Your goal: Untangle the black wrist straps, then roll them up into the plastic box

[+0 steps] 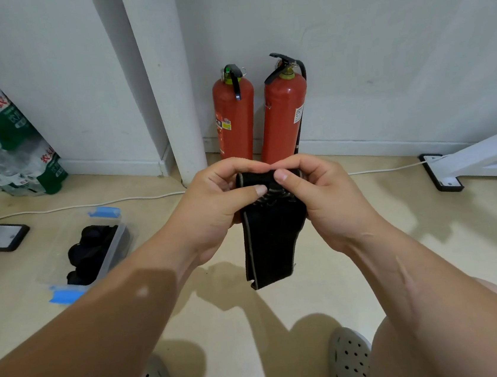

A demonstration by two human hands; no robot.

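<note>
While both hands grip black wrist strap (270, 241), rolled top, hanging tail

Both forearms are bare, with no sleeves, watch or bands at the wrists. The left hand (212, 205) and right hand (325, 198) wear no gloves or rings, and the nails on the fingers (260, 190) are short and unpainted. Below the hands, the knees are bare. The feet are in pale grey-beige clogs (349, 363) of moulded foam, their tops dotted with round vent holes.
</note>
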